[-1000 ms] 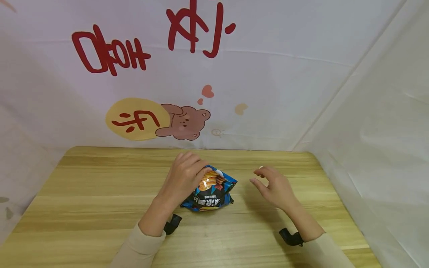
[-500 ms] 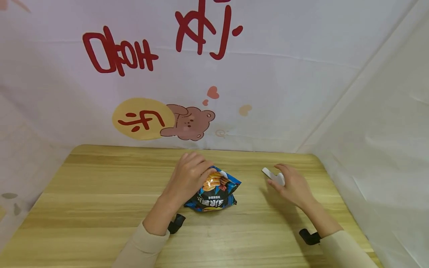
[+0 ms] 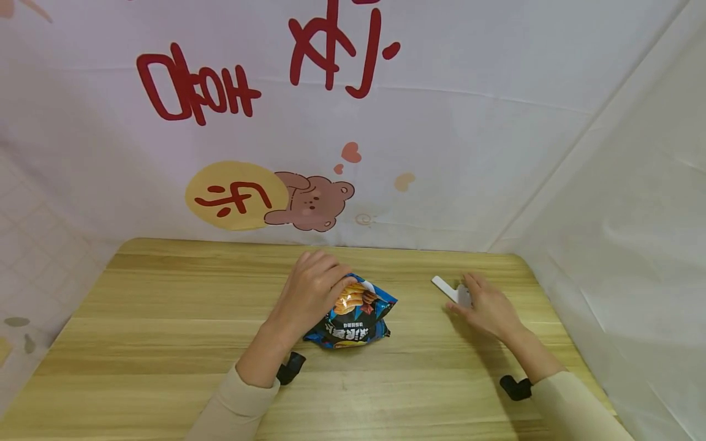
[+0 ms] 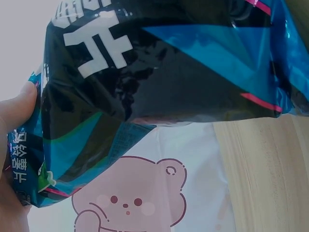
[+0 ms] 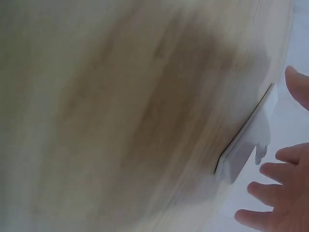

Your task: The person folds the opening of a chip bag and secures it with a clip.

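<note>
My left hand [image 3: 311, 288] grips a blue and black bag of potato chips [image 3: 353, 321] by its upper left part, near the middle of the table. In the left wrist view the glossy bag [image 4: 203, 77] fills the upper half, and a thumb [image 4: 21, 108] presses its edge at the left. To the right, a white clip [image 3: 444, 288], a flat bar with a rounded tab, lies on the table. My right hand [image 3: 491, 309] is just beside it, fingers spread. The right wrist view has the clip [image 5: 246, 140] apart from the extended fingers [image 5: 268, 193].
The wooden table [image 3: 182, 294] has its far edge against a white cloth backdrop [image 3: 469, 122] printed with a bear and red characters. Another white sheet [image 3: 629, 245] hangs along the right side. Black camera mounts [image 3: 515, 387] sit at both wrists.
My right hand has moved right with the white clip, set it on the table and loosened its fingers. The left hand keeps its hold on the chip bag. The head view shifted slightly.
</note>
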The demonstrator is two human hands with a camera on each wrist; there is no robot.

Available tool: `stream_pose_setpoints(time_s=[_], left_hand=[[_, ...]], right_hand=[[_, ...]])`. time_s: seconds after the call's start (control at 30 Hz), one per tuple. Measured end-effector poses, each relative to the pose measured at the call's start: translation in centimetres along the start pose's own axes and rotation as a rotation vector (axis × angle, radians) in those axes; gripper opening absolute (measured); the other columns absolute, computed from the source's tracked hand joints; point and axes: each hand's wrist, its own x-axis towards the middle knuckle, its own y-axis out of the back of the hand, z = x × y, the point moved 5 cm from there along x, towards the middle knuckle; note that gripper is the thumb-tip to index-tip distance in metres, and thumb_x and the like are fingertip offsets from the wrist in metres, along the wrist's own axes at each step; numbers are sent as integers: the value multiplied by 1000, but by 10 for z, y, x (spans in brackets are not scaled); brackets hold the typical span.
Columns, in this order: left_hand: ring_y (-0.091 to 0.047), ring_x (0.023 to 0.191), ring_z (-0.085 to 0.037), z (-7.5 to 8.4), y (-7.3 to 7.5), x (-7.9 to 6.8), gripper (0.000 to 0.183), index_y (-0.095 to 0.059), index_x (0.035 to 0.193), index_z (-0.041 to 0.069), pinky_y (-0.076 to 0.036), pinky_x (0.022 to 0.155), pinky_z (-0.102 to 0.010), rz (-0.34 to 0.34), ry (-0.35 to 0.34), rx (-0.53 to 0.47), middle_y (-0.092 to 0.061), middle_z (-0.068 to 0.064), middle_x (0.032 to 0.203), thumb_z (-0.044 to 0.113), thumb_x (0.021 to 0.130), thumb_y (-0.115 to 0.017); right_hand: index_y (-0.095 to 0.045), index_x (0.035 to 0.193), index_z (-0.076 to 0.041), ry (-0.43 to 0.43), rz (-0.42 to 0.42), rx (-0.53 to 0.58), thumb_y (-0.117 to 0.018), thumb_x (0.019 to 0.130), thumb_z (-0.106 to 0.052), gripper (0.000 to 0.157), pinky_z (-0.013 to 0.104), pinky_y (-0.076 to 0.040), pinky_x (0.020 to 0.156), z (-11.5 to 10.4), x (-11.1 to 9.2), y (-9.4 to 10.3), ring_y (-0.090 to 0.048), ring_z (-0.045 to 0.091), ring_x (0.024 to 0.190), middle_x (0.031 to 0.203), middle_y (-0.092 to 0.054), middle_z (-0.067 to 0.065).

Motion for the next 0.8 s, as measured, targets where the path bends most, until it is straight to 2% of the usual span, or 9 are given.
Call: stream_pose_setpoints(time_s=[0.13,0.23,0.37,0.47,0.53,0.8], left_hand=[[-64,86,-20,-1,0,0,11,-81,95,8,-45,73,-34,3,-2,-1,-73,0,88,15,88,-86],[-64,86,-21,-1,0,0,11,-81,95,8,-45,73,-34,9,-2,-4,-73,0,88,16,88,-86],[-64,85,-21,-1,0,-1,12,-81,95,8,-45,72,-34,17,1,-15,-73,-1,87,16,87,-86],[-64,85,-21,-2,0,-1,12,-81,95,8,-45,72,-34,17,5,-21,-72,-1,87,15,87,-86],[-64,85,-21,-1,0,-1,12,-81,96,8,-45,72,-34,14,9,-21,-72,0,87,15,88,-86],[-64,86,-20,-1,1,0,12,-81,96,8,-46,75,-35,13,27,-28,-72,0,87,15,88,-86]], right_hand=[[-50,144,13,-38,-59,-12,-75,96,-41,76,67,-50,92,2,-1,-3,-56,57,125,144,-51,39],[-58,137,13,-26,-58,-22,-76,96,-31,63,66,-51,91,1,-1,-4,-59,55,121,139,-56,37],[-64,126,12,1,-25,-8,-79,94,-22,49,59,-55,80,0,0,-4,-69,45,101,121,-68,30],[-67,121,7,-4,-12,10,-81,92,-20,42,54,-55,70,0,1,-3,-70,35,86,106,-72,21],[-68,120,5,-13,-7,19,-82,91,-19,40,53,-54,68,-1,1,-2,-69,32,82,102,-73,18],[-67,128,5,-66,-17,55,-78,93,-14,41,58,-57,73,-5,-1,5,-72,42,95,116,-72,24]])
